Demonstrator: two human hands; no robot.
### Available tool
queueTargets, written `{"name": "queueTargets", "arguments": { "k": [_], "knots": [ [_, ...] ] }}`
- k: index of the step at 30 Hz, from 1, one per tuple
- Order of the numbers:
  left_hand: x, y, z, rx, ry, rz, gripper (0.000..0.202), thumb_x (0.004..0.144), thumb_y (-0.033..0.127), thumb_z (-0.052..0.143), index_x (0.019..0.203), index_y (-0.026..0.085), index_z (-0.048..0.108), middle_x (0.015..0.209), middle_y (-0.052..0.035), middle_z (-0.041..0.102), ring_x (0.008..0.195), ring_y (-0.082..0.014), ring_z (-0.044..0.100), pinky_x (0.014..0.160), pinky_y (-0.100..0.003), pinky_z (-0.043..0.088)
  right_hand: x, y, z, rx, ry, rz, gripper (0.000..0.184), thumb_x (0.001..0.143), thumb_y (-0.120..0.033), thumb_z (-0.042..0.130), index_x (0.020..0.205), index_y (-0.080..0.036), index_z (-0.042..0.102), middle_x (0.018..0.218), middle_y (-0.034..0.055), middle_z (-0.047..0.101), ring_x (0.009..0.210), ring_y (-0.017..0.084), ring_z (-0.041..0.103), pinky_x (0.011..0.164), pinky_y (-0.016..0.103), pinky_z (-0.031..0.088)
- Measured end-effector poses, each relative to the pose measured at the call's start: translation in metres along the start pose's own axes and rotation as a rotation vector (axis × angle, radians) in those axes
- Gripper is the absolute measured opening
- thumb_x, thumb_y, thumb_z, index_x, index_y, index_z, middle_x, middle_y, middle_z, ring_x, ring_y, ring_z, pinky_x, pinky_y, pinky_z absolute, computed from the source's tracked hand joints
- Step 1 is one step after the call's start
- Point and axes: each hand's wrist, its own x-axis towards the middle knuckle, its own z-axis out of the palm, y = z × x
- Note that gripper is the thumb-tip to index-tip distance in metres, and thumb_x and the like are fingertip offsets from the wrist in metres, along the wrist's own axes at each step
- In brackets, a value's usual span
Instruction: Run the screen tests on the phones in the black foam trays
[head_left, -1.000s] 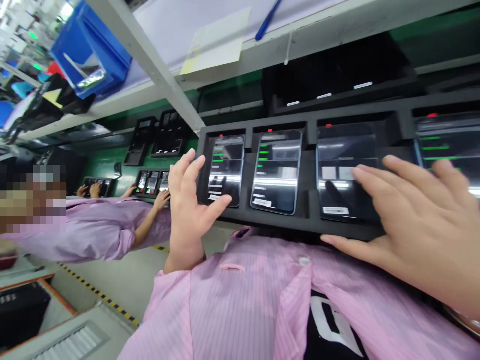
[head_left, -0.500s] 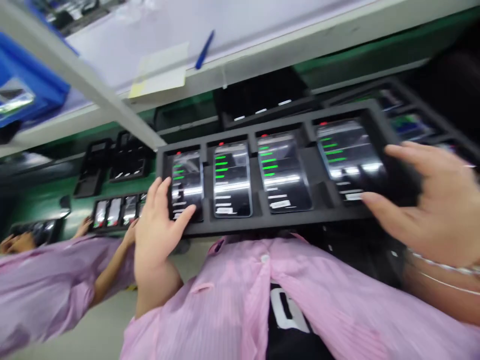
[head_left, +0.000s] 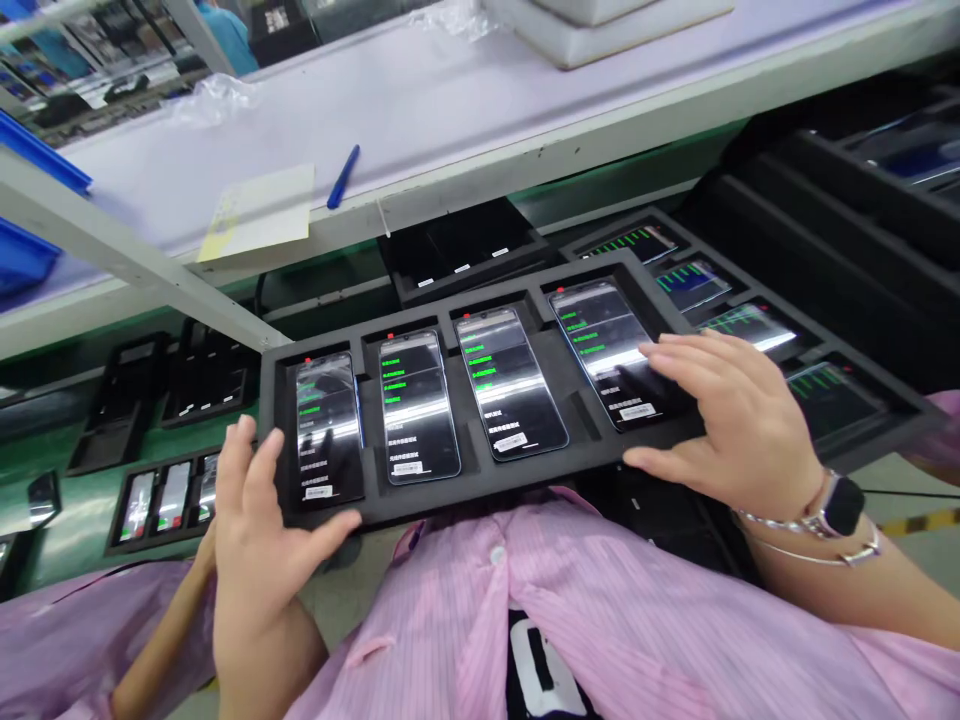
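A black foam tray (head_left: 465,490) lies tilted in front of my body, one hand at each end. Several smartphones sit face up in its slots, among them a left-end phone (head_left: 328,430) and a right-end phone (head_left: 604,350). Their lit dark screens show green text lines, with a white label near the bottom. My left hand (head_left: 259,520) grips the left end, thumb along the front edge and fingers by the side wall. My right hand (head_left: 739,425) holds the right end, thumb at the front edge and fingers over the top, partly hiding that corner.
Another tray of lit phones (head_left: 750,325) lies to the right, partly under this one. A dark stacked tray (head_left: 457,250) stands behind. A shelf (head_left: 525,165) crosses above, bearing a blue pen (head_left: 344,177) and paper (head_left: 259,212). A co-worker's arm (head_left: 161,620) is at left, near a smaller tray (head_left: 161,500).
The view has shifted, and the tray appears smaller and lower left. Its right end, with my right hand, has come leftward in view. Both hands stay at the tray's ends.
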Motion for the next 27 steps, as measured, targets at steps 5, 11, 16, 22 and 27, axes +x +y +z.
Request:
{"name": "queueTargets", "arguments": {
  "k": [5,11,16,22,27],
  "knots": [
    [-0.0062,-0.0043,-0.0033,0.028,-0.023,0.256,0.067,0.082,0.050,0.089,0.141,0.033,0.062,0.140,-0.0111,0.073,0.124,-0.0371,0.073,0.125,-0.067,0.041,-0.0077,-0.0028,-0.0009,-0.094,-0.014,-0.057,0.063,0.098,-0.069,0.069,0.130,-0.015,0.064,0.116,0.0179,0.073,0.104,0.033,0.072,0.109,0.053,0.056],
    [-0.0012,-0.0032,-0.0020,0.009,-0.029,0.279,0.045,0.082,0.055,0.086,0.119,0.031,0.075,0.118,-0.0055,0.083,0.100,-0.0303,0.081,0.116,-0.056,0.049,-0.0043,0.0019,0.0028,-0.095,-0.023,-0.128,0.034,0.104,-0.054,0.065,0.102,-0.020,0.070,0.095,0.0054,0.077,0.079,0.023,0.071,0.105,0.047,0.052],
    [-0.0024,-0.0048,-0.0012,0.004,-0.021,0.282,0.048,0.080,0.056,0.087,0.120,0.030,0.076,0.118,-0.0057,0.083,0.102,-0.0309,0.081,0.113,-0.054,0.053,-0.0023,0.0023,0.0019,-0.083,-0.007,-0.157,0.033,0.101,-0.051,0.070,0.099,-0.018,0.071,0.094,0.0068,0.077,0.080,0.024,0.072,0.097,0.047,0.055],
    [-0.0033,-0.0081,-0.0006,0.012,-0.029,0.269,0.047,0.080,0.058,0.086,0.118,0.031,0.076,0.119,-0.0055,0.083,0.103,-0.0317,0.081,0.112,-0.054,0.055,-0.0023,0.0001,0.0016,-0.057,-0.025,-0.091,0.030,0.100,-0.050,0.072,0.096,-0.019,0.074,0.097,0.0068,0.077,0.085,0.025,0.073,0.097,0.045,0.059],
    [-0.0023,-0.0083,-0.0005,0.009,-0.036,0.273,0.048,0.080,0.059,0.086,0.118,0.031,0.075,0.119,-0.0064,0.083,0.103,-0.0319,0.081,0.110,-0.055,0.056,-0.0051,0.0002,0.0021,-0.046,-0.028,-0.075,0.030,0.099,-0.048,0.072,0.098,-0.019,0.074,0.097,0.0067,0.077,0.087,0.025,0.074,0.098,0.046,0.061]
  ]
}}
